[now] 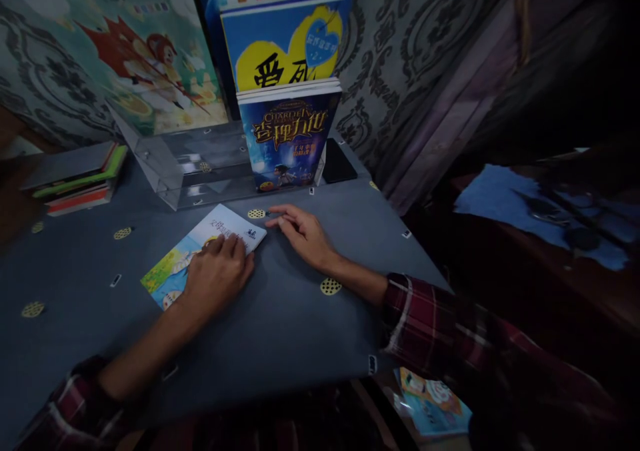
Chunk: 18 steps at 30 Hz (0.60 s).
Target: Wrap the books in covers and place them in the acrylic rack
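A thin picture book [203, 227] with a light blue cover lies at an angle on the grey tablecloth [280, 331]. My left hand [217, 271] rests flat on its cover, fingers laid over the middle and hiding part of the title. Just right of the book, my right hand [305, 237] hovers over or rests on the cloth with fingers stretched out and nothing in them. Behind both hands stands a clear acrylic book rack [167, 177], with a dark blue book [287, 141] upright at its right end.
Behind the dark blue book rise a yellow-and-blue book [280, 44] and a large poster-like book [150, 51]. A black phone [340, 162] lies right of the rack. Stacked books [80, 171] sit at the left. Beyond the table's right edge lies blue cloth [530, 204]; another book [435, 404] is below.
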Available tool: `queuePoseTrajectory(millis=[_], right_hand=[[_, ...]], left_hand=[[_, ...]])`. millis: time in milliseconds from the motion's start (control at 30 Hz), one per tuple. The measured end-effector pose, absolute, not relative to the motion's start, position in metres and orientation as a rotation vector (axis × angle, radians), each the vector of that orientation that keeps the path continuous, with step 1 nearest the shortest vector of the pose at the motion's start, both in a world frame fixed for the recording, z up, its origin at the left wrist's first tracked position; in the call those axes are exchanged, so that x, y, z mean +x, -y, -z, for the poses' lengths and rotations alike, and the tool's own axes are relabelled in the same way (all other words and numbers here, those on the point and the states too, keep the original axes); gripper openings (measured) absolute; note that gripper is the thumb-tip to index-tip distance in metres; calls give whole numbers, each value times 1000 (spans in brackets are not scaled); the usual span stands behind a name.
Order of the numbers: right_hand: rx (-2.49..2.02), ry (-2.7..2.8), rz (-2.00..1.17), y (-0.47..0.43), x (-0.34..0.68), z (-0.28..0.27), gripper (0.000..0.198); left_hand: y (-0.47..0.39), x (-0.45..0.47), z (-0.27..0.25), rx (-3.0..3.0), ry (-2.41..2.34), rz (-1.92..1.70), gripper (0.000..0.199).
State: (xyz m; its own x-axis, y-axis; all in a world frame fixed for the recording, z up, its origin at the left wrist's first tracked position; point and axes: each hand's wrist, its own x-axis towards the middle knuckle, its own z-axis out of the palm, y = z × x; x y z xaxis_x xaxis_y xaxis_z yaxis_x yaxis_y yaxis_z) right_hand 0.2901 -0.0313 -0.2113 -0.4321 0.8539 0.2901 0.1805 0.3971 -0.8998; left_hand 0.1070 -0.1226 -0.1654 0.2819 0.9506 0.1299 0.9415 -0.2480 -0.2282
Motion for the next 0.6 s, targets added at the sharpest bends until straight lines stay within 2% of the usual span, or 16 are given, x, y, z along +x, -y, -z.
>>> queuePoseTrajectory(millis=[367,600], right_hand=[[-828,1831,-1055,36,291,210,28],[-784,1980,-880,42,293,204,30]], left_hand=[[123,105,168,-2331,1751,57,35],[124,106,170,-2331,1769,36,35]])
